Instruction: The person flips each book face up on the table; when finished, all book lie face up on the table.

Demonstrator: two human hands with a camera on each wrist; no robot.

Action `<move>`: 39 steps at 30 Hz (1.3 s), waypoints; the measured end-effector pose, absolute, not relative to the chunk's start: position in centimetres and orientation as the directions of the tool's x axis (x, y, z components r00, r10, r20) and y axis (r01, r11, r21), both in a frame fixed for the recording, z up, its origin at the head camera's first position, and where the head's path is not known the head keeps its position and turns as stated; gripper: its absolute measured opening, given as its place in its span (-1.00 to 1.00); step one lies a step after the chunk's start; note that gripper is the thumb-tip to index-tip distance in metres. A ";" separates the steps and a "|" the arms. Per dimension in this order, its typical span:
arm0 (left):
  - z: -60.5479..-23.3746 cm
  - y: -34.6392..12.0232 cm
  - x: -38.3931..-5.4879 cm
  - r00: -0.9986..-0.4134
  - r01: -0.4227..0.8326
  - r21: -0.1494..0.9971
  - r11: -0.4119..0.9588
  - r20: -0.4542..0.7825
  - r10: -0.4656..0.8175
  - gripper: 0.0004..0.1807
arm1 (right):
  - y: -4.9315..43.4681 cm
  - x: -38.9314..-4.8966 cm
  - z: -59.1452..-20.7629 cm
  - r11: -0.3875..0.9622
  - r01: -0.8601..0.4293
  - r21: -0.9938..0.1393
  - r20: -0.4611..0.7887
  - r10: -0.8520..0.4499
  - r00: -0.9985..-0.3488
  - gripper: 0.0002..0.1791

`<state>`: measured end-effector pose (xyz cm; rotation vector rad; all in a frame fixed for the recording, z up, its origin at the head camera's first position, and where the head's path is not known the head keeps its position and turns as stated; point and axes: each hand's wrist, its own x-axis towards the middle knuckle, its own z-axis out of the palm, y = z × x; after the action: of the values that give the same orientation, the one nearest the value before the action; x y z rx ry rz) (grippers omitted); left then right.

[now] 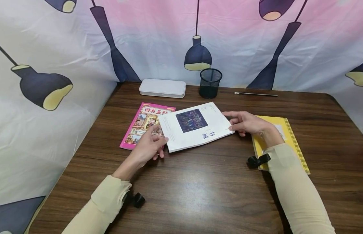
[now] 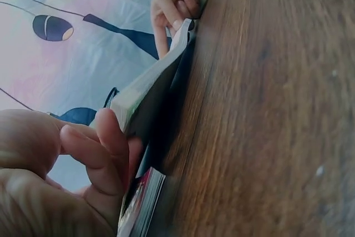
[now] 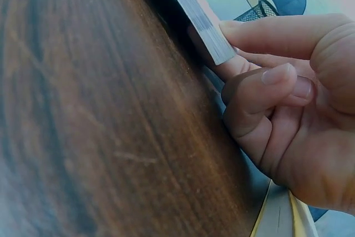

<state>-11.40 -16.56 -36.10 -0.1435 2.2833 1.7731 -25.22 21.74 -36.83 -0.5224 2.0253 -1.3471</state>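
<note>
Both hands hold a white book (image 1: 189, 135) with a dark picture on its cover, raised above the table and slightly tilted. My left hand (image 1: 147, 144) grips its left edge, thumb on top. At the lower right corner, my right hand (image 1: 248, 124) pinches it between thumb and fingers; the right wrist view shows the page edges of the white book (image 3: 197, 18) in that pinch. Under its left side lies a pink book (image 1: 134, 130) with cartoon pictures, partly hidden by the white book and left hand. Beneath the right forearm rests a yellow book (image 1: 293, 143), partly covered.
Along the back of the wooden table (image 1: 199, 188) stand a white pencil case (image 1: 162, 88) and a black mesh pen holder (image 1: 210, 85). A pencil (image 1: 255, 94) lies at the back right. Behind the table hangs a cloth (image 1: 158, 39) printed with lamps.
</note>
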 end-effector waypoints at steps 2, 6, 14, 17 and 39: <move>-36.2 -16.8 -11.5 -0.962 -0.233 0.937 0.261 -0.261 0.079 -0.07 | 21.7 -25.2 -36.8 0.396 0.024 -0.918 -0.292 -0.633 -0.717 -0.16; -36.4 -17.1 -11.7 -0.953 -0.237 0.933 0.272 -0.277 0.120 0.05 | 21.6 -25.2 -36.8 0.397 0.029 -0.917 -0.289 -0.615 -0.734 -0.21; -36.7 -17.2 -11.8 -0.938 -0.241 0.927 0.286 -0.298 0.178 0.17 | 21.5 -25.2 -36.7 0.405 0.073 -0.911 -0.305 -0.544 -0.782 -0.39; -36.8 -17.2 -11.8 -0.939 -0.236 0.927 0.291 -0.295 0.179 0.16 | 21.6 -25.2 -36.8 0.398 0.068 -0.915 -0.300 -0.557 -0.774 -0.35; -36.8 -17.2 -11.7 -0.933 -0.249 0.931 0.267 -0.305 0.193 -0.07 | 21.7 -25.3 -37.0 0.379 0.018 -0.925 -0.260 -0.598 -0.759 -0.23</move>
<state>-11.70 -17.24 -36.77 -0.0511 2.1861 1.7075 -25.29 21.66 -36.99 -0.4965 2.0693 -1.3986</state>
